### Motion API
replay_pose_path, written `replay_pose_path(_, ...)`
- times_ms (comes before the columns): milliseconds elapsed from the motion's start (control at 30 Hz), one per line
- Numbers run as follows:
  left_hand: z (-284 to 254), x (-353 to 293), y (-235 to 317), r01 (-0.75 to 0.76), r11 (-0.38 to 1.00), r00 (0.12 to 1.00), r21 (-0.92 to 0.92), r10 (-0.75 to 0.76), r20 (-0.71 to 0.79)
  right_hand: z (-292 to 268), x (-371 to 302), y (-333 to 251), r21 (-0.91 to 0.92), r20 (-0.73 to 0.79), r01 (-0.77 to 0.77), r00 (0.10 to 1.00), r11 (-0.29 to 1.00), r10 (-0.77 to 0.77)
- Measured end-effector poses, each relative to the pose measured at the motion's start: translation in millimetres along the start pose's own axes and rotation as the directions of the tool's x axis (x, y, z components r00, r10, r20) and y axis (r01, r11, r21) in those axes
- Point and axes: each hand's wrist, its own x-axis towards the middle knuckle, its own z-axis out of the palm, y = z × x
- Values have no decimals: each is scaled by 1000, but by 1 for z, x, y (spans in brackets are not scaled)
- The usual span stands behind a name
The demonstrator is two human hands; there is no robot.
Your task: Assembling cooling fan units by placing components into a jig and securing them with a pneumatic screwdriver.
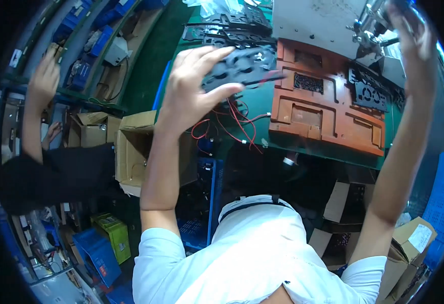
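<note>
My left hand (184,83) is closed on the edge of a black perforated bracket plate (242,68) with large round cutouts. The plate is tilted, blurred by motion, and held above the bench beside an orange fixture block (303,129). Red and black wires (239,124) with small white connectors lie just below it. My right hand (417,43) is raised at the upper right, close to a metal clamp-like mechanism (366,28); its fingers are smeared and partly at the dark rim. A second black bracket (369,91) with a fan-shaped cutout rests on the right part of the fixture.
More black brackets (227,30) are stacked at the back of the green bench (143,83). A pale machine panel (310,17) stands behind the fixture. At left, another person's hand (44,83) reaches toward shelves with blue bins (82,73). Open cardboard boxes (135,121) flank the bench.
</note>
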Motion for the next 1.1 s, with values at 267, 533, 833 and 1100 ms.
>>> replay_pose_path(267,-23,-69,-35,429,901,832,57,-419,365,52,-240,-105,181,951,-948,101,261,-293)
replay_pose_path(533,-15,-65,-40,577,817,742,-15,-516,428,116,-301,-152,-82,990,-817,2,-571,-144)
replay_pose_path(833,-18,-94,-95,655,754,699,45,-627,344,121,-277,-149,3,960,-909,120,-418,-254)
replay_pose_path(1100,-33,-67,-61,455,885,727,96,-432,534,117,-268,-140,-81,976,-896,17,-436,-218)
